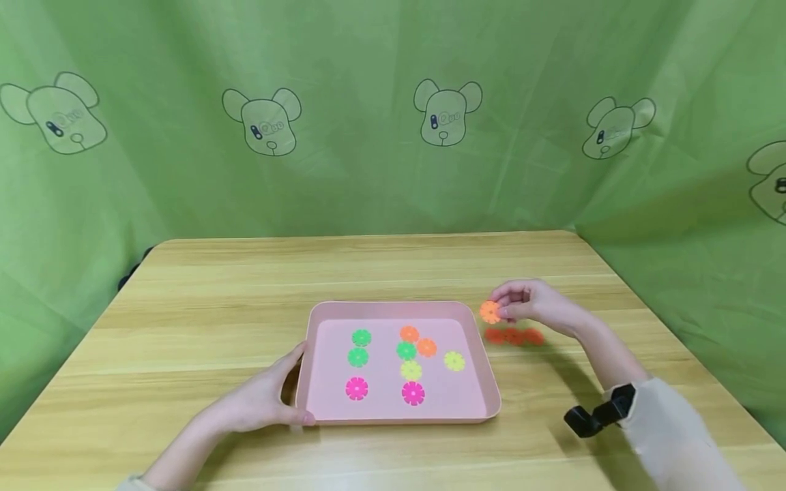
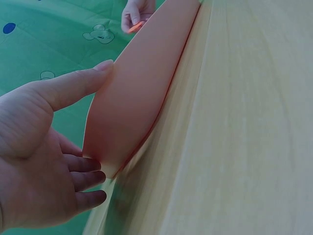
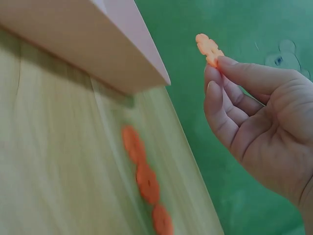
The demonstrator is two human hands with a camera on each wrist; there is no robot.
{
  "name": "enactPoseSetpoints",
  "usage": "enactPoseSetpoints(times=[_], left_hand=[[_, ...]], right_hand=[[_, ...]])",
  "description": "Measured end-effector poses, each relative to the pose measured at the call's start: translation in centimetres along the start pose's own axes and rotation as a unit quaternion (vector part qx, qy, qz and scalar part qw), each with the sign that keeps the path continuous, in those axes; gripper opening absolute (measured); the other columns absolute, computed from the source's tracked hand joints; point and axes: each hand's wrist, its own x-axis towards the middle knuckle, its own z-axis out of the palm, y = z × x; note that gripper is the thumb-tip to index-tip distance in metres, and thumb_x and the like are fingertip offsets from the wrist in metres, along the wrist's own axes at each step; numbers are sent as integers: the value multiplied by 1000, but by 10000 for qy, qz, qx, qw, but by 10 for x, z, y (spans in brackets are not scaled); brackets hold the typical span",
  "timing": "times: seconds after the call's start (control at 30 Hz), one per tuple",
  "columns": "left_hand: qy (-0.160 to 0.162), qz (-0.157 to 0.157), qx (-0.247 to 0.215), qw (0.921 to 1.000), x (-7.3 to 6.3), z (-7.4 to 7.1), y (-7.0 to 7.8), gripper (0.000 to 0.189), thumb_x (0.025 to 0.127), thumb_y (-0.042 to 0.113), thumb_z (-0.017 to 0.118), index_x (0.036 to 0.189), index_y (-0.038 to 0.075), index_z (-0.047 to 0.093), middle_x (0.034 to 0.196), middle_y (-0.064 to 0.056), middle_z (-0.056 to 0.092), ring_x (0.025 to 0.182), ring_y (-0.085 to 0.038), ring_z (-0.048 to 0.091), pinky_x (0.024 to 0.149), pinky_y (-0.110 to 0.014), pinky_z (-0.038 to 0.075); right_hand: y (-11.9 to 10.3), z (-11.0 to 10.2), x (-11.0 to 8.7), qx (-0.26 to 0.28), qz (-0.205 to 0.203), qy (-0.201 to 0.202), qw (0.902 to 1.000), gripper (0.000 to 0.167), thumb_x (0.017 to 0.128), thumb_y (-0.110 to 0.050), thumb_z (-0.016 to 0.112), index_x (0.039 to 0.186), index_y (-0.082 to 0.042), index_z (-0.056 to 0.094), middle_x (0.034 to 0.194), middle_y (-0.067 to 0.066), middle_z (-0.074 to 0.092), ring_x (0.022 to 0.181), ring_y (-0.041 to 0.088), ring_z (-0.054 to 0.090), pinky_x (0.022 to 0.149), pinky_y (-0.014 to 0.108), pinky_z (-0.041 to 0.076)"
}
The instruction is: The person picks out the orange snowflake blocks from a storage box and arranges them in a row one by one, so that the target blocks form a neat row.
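My right hand (image 1: 529, 301) pinches an orange flower-shaped disc (image 1: 490, 312) between thumb and fingertips, raised just beyond the tray's right rim. Below it on the table lie several red-orange discs (image 3: 147, 183) in a touching row. A shallow pink tray (image 1: 393, 311) holds green, pink, yellow and orange discs, spread in loose columns. At the tray's left side, my left hand (image 1: 265, 397) rests with the thumb (image 2: 88, 84) against the front corner's rim and the other fingers spread along the left wall. Those fingers look relaxed, and some fingertips show past the wall in the left wrist view.
The wooden table (image 1: 245, 273) reaches back to a green curtain (image 1: 368, 191) printed with bear-head outlines, which also hangs along both sides. A black device (image 1: 598, 412) is strapped at the right sleeve.
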Motion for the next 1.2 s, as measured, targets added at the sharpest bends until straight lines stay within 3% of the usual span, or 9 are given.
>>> enactPoseSetpoints(times=[0.33, 0.6, 0.87, 1.1, 1.2], left_hand=[[-3, 38, -50, 10000, 1, 1, -2, 113, 67, 40, 80, 147, -2, 12, 146, -23, 26, 130, -35, 31, 104, -54, 25], [-3, 23, 17, 10000, 1, 1, -3, 114, 66, 41, 81, 147, -2, 13, 146, -23, 26, 129, -35, 32, 104, -54, 25], [-14, 79, 17, 10000, 1, 1, -2, 114, 67, 41, 81, 146, -3, 13, 146, -24, 26, 129, -36, 32, 103, -54, 26], [-24, 93, 19, 10000, 1, 1, -3, 114, 67, 41, 80, 147, -2, 12, 147, -23, 25, 130, -36, 30, 103, -56, 25], [-22, 65, 17, 10000, 1, 1, -3, 114, 66, 42, 80, 147, -2, 12, 147, -24, 24, 131, -37, 29, 103, -56, 25]], right_hand=[[33, -23, -34, 469, 114, 592, 9971, 31, 87, -3, 61, 113, 11, 51, 91, 5, 66, 81, 22, 64, 73, 37, 54], [55, -38, -56, 980, 144, 792, 9919, 21, 91, -3, 57, 109, 6, 53, 91, 4, 63, 81, 16, 61, 73, 30, 53], [73, -49, -66, 933, 468, 1112, 9883, 28, 91, -4, 56, 113, 12, 48, 90, 2, 63, 81, 13, 62, 72, 28, 53], [86, -52, -71, 920, 805, 1377, 9829, 21, 90, -6, 59, 109, 2, 58, 90, -5, 64, 80, 10, 62, 72, 27, 53], [91, -53, -71, 816, 898, 1408, 9826, 23, 91, -7, 58, 110, 5, 57, 91, -9, 63, 80, 8, 61, 71, 26, 53]])
